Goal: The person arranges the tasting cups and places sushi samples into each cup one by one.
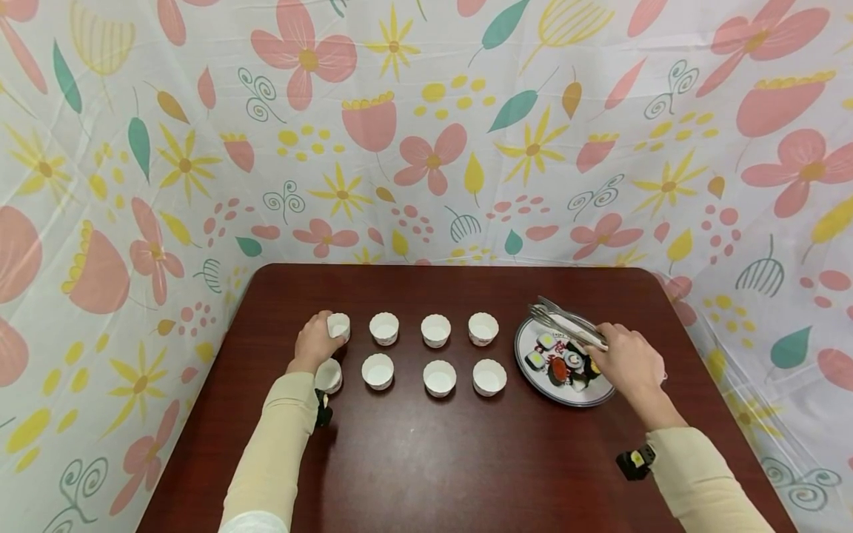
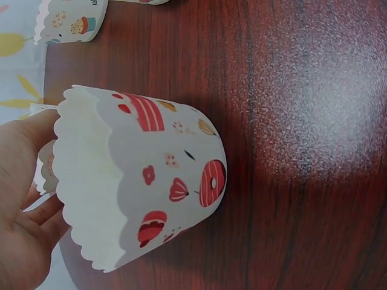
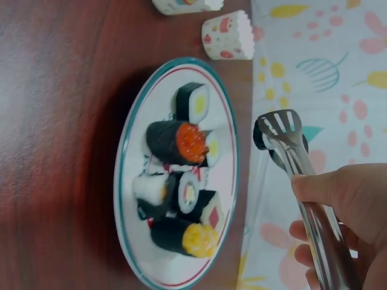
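Note:
My left hand (image 1: 315,344) grips a white paper baking cup (image 1: 340,326) at the left end of the back row, thumb and fingers either side of it. Just in front stands another baking cup (image 2: 163,175), printed with red cakes and doughnuts; it partly hides the gripped one in the left wrist view. On the right, my right hand (image 1: 629,363) holds metal serving tongs (image 3: 317,226) over the far side of a plate (image 1: 566,400). Their slotted tips stand apart with nothing between them. Several sushi pieces lie on the plate, among them an orange-roe roll (image 3: 178,142) and a corn-topped roll (image 3: 184,237).
More white baking cups stand in two rows across the dark wooden table (image 1: 413,459), including a back-row cup (image 1: 483,329) and a front-row cup (image 1: 489,377) close to the plate. A flower-patterned curtain (image 1: 426,133) hangs behind the table's back edge.

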Available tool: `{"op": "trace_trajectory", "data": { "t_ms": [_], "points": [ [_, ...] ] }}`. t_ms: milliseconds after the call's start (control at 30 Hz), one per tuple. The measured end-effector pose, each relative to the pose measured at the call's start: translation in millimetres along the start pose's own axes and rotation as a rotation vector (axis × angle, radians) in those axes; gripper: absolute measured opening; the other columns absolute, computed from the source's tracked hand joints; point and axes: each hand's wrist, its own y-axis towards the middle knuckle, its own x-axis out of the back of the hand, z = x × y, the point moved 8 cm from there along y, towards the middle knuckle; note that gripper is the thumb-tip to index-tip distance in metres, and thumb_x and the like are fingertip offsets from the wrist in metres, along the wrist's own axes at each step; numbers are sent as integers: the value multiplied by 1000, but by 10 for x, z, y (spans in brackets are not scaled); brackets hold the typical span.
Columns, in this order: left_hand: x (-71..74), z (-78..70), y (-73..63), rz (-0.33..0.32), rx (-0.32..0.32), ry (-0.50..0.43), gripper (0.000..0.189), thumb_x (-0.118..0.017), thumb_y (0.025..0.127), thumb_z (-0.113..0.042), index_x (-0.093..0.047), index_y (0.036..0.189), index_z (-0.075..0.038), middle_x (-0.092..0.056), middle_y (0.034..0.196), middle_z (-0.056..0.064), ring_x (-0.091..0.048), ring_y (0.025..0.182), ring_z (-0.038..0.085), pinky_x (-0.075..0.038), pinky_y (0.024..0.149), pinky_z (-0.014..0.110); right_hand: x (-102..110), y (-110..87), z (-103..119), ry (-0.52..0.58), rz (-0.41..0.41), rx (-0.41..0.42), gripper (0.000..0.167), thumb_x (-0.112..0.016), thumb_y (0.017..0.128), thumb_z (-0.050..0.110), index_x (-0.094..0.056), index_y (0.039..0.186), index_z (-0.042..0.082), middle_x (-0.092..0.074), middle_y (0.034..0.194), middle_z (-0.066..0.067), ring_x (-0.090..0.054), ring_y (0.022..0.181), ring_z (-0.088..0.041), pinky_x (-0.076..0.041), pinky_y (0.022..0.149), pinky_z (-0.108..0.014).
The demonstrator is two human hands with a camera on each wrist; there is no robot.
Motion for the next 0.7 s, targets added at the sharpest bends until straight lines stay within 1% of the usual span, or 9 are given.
{"op": "trace_trajectory", "data": {
  "t_ms": [133,300,433,633,700],
  "points": [
    [3,-3,-3,0,2,-3,64,-69,81,-25,-39,134,-4,-50,127,21,-52,107,41,-44,85,52,17,40,85,-2,3,19,40,-70,77,27,-60,107,2,-61,97,-21,-56,82,-41,-44,53,-51],
    [9,-11,-8,0,2,-2,64,-68,81,-24,-39,134,-3,-49,128,21,-52,108,41,-44,85,52,25,84,193,-11,16,41,41,-70,78,27,-60,109,2,-61,99,-20,-57,81,-39,-45,53,-49],
    [8,-19,-13,6,2,1,64,-68,82,-24,-38,135,-3,-49,128,21,-52,107,42,-44,85,52,36,121,293,-14,12,65,40,-70,79,26,-60,109,3,-61,99,-19,-57,82,-38,-45,54,-49],
    [12,-24,-14,10,6,6,64,-67,82,-24,-37,135,-3,-48,129,22,-52,107,42,-44,84,52,18,180,442,-9,24,84,37,-69,79,26,-60,108,4,-61,100,-17,-57,85,-37,-46,57,-51],
    [11,-22,-15,9,5,4,64,-67,82,-23,-37,135,-3,-48,129,22,-52,107,41,-44,84,52,10,196,493,-5,23,98,37,-69,79,25,-60,108,3,-61,99,-17,-57,84,-37,-46,58,-51]
  ]
}}
